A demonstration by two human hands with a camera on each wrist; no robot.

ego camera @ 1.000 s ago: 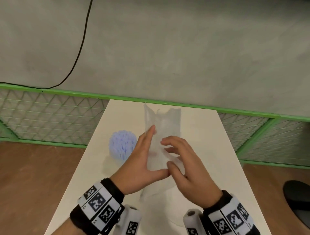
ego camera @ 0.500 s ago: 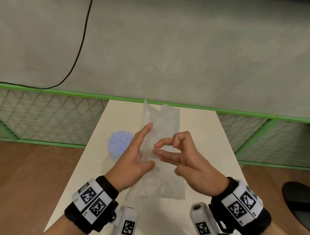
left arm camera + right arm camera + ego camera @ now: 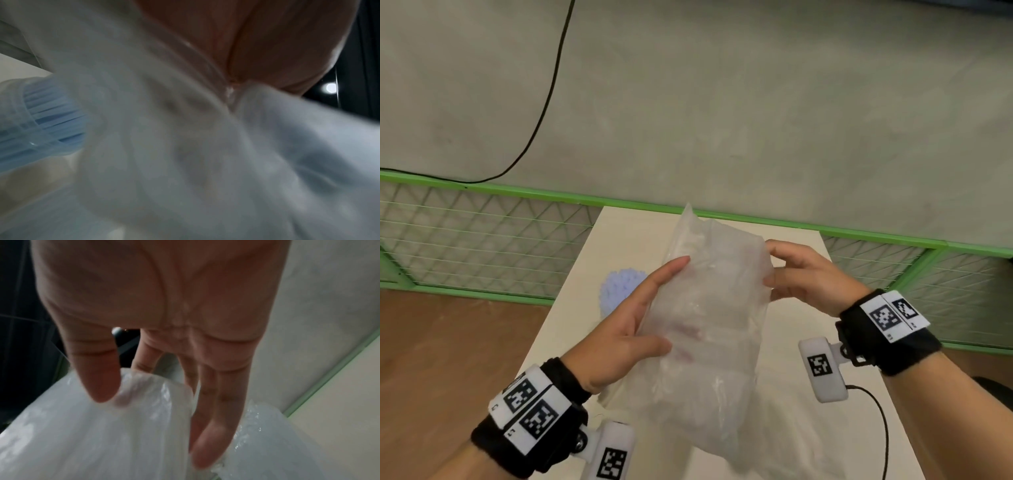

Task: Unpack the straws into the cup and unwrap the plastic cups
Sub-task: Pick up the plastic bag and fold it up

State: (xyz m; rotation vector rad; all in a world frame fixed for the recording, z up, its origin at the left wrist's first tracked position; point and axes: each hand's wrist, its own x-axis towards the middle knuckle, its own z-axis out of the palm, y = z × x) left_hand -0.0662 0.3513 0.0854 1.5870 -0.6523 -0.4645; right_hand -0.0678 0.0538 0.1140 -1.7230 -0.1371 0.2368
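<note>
A clear plastic bag with a stack of plastic cups inside is held up over the white table. My left hand holds its left side: the thumb lies on the front, the index finger runs straight up the edge, and the other fingers show through from behind. My right hand pinches the bag's upper right edge. In the right wrist view the thumb presses on the plastic. A clear cup full of blue straws stands on the table left of the bag, also in the left wrist view as the cup of straws.
The narrow table ends at a green-framed wire mesh fence below a grey wall. A black cable hangs on the wall. Brown floor lies on both sides. A thin black cord trails from my right wrist camera.
My right hand moved from the middle of the bag to its upper right edge and pinched it. The bag rose and spread wider. My left hand stayed on the left side.
</note>
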